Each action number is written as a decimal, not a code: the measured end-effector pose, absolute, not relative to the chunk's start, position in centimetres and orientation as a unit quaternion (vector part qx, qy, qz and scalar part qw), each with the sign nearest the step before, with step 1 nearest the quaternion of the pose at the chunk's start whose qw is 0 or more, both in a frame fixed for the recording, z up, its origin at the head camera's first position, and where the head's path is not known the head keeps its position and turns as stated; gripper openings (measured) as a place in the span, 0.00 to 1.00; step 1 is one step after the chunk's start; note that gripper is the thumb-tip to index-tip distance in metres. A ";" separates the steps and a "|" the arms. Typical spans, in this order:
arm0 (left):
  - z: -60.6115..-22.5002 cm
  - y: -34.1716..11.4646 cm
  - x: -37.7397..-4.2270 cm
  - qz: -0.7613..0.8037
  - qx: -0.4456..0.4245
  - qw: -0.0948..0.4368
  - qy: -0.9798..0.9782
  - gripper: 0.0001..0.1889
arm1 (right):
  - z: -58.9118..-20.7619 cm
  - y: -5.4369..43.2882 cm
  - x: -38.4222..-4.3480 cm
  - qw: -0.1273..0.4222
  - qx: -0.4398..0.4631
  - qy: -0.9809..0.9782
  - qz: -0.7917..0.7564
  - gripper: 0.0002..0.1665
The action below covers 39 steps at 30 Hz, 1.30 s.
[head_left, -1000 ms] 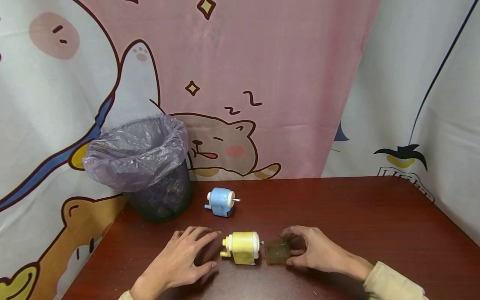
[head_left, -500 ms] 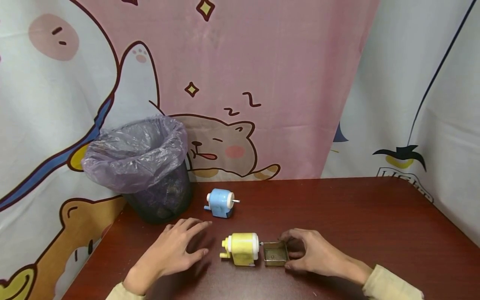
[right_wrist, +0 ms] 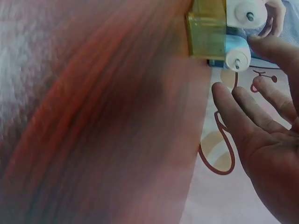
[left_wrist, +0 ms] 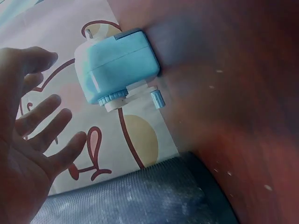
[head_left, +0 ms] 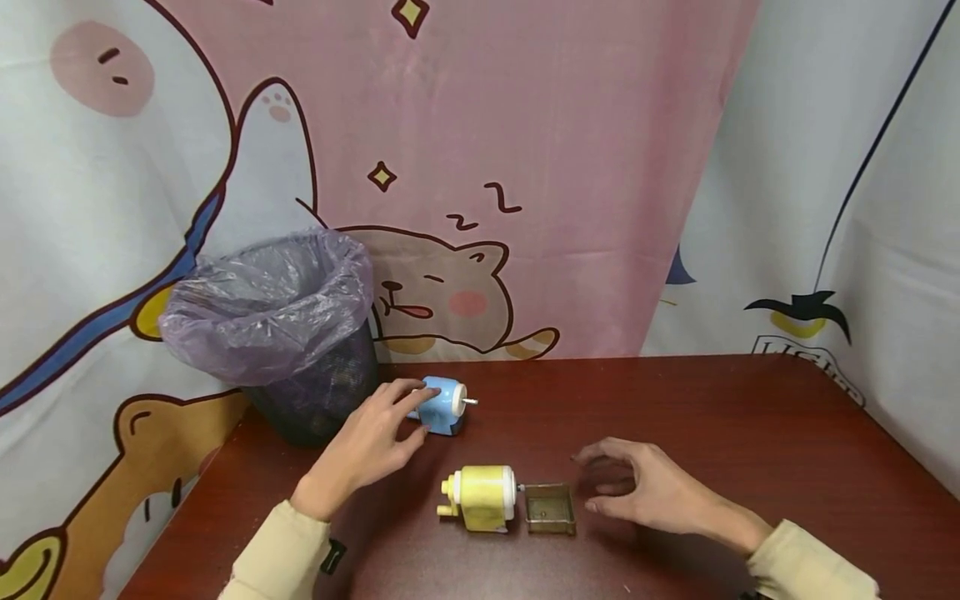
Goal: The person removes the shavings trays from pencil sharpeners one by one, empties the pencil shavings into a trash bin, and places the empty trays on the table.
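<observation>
A blue hand-crank pencil sharpener (head_left: pixel 442 407) stands toward the back of the table. My left hand (head_left: pixel 375 435) reaches to its left side; in the head view the fingers overlap it, while the left wrist view shows them spread and apart from the sharpener (left_wrist: pixel 124 63). Nearer the front is a yellow crank pencil sharpener (head_left: pixel 483 497) with its crank to the left. Just right of it lies a see-through brownish shavings drawer (head_left: pixel 550 509), hollow side up. My right hand (head_left: pixel 652 487) hovers right of the drawer, fingers loosely bent and holding nothing.
A dark mesh bin (head_left: pixel 330 400) with a purple plastic liner (head_left: pixel 270 308) stands at the table's back left, close to my left hand. A printed cloth (head_left: pixel 585 167) hangs behind the brown table (head_left: pixel 720 417).
The drawer was tipped upright in my right hand, then laid down beside the yellow sharpener and let go. My right hand moved slightly right; my left hand moved forward to the blue sharpener.
</observation>
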<state>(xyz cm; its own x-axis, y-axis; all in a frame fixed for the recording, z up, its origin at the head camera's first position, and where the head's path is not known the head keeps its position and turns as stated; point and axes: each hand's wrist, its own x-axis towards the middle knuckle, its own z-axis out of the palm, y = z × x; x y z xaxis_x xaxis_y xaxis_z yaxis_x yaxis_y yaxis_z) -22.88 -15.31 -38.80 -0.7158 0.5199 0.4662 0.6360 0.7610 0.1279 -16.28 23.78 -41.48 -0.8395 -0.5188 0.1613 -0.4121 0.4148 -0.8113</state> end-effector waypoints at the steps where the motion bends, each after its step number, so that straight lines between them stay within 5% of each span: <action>1: -38.7 -15.1 -23.3 -0.143 -0.316 0.205 -0.915 0.26 | -41.4 23.9 -16.3 0.047 -0.273 0.846 -0.456 0.28; 18: -38.7 -12.8 -27.5 -0.138 -0.296 0.029 -0.945 0.38 | -40.7 24.8 -16.4 0.031 -0.223 0.881 -0.416 0.21; 39: -39.5 -11.1 -28.6 -0.061 -0.295 0.095 -0.949 0.37 | -40.6 25.1 -16.0 0.034 -0.222 0.878 -0.423 0.21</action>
